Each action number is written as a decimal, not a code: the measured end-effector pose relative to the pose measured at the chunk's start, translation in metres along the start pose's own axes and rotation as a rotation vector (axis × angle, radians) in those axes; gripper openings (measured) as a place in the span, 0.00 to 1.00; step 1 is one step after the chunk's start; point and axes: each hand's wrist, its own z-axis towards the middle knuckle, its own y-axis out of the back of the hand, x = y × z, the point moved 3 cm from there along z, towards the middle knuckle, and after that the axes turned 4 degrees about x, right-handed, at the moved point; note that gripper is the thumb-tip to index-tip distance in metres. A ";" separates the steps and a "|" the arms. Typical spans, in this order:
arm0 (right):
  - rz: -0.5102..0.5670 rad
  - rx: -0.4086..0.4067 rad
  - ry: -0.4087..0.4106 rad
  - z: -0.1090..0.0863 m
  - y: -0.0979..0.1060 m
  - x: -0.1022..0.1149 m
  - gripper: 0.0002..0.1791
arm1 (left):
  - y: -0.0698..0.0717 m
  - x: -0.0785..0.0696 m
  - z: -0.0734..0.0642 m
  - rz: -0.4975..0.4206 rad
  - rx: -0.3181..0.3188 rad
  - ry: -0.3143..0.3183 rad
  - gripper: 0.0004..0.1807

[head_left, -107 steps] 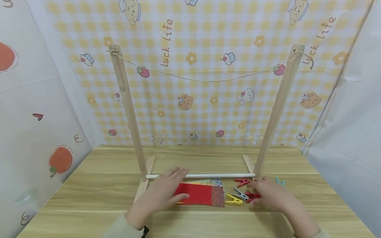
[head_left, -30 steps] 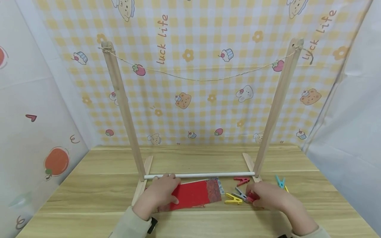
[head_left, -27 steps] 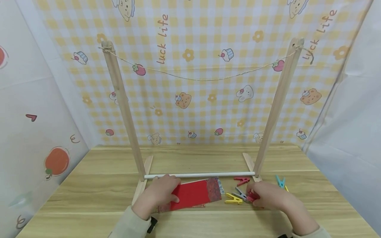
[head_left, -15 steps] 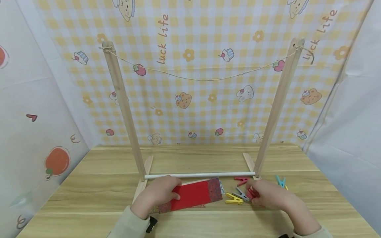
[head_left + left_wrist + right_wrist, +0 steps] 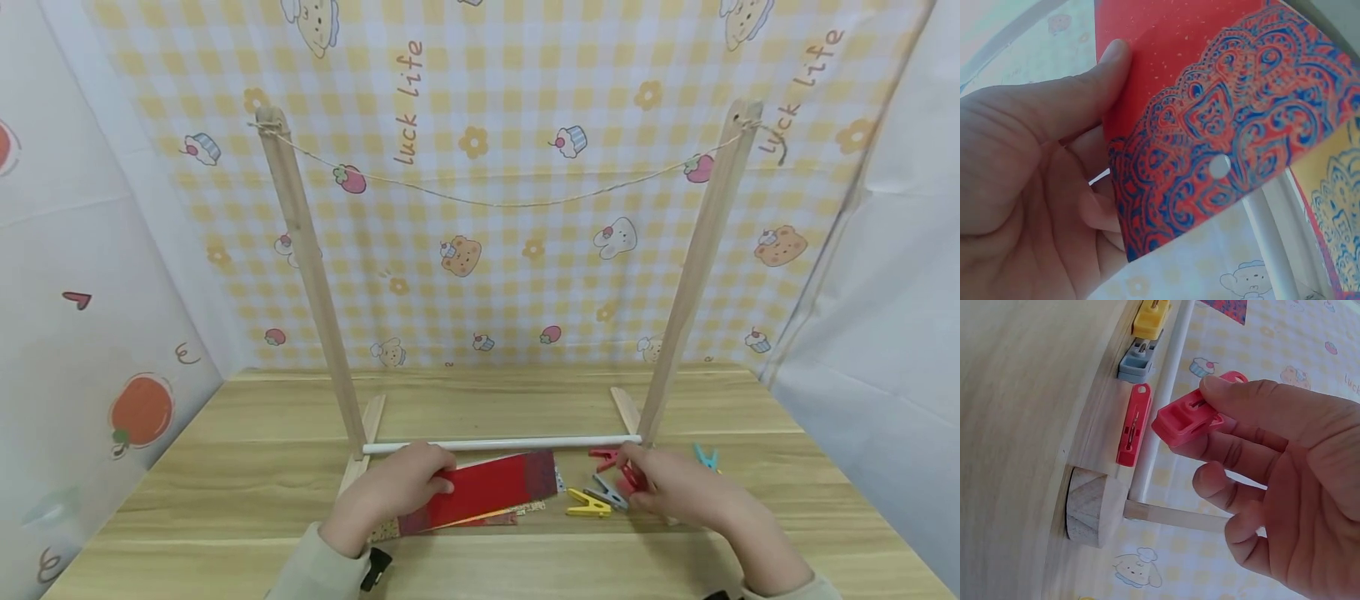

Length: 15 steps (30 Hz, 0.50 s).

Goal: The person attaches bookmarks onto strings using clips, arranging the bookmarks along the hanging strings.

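My left hand (image 5: 397, 483) pinches a long red bookmark (image 5: 487, 487) between thumb and fingers, low over the table. In the left wrist view, the patterned end of the bookmark (image 5: 1210, 106) has a round punched hole. More bookmarks lie under it, including a yellow one (image 5: 1335, 194) with a blue pattern. My right hand (image 5: 682, 487) pinches a red clothespin (image 5: 1188, 415) between thumb and index finger, while the other fingers curl loosely. Beside it on the table lie a second red clothespin (image 5: 603, 457), a grey one (image 5: 607, 493) and a yellow one (image 5: 588, 504).
Two wooden posts (image 5: 311, 258) stand on wooden feet behind the hands, joined low down by a white rod (image 5: 502, 443). A sagging string (image 5: 495, 204) runs between their tops. A teal clothespin (image 5: 705, 457) lies right of the right post. A checked cloth (image 5: 532, 292) hangs behind.
The left hand has shifted the red bookmark up and tilted it, uncovering more bookmarks beneath. The right hand has picked up a red clothespin from the pile.
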 end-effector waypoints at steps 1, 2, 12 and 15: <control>-0.016 -0.018 0.015 0.000 0.001 0.001 0.13 | 0.001 0.001 -0.001 -0.006 -0.004 0.000 0.06; -0.035 -0.037 0.033 0.001 0.001 0.002 0.13 | 0.002 0.002 -0.001 -0.012 -0.008 -0.003 0.05; -0.072 -0.091 0.070 0.003 0.007 0.012 0.14 | 0.022 0.016 -0.015 -0.062 -0.103 -0.053 0.09; -0.063 -0.094 0.085 0.003 0.007 0.015 0.16 | 0.026 0.023 -0.022 -0.104 -0.108 -0.038 0.13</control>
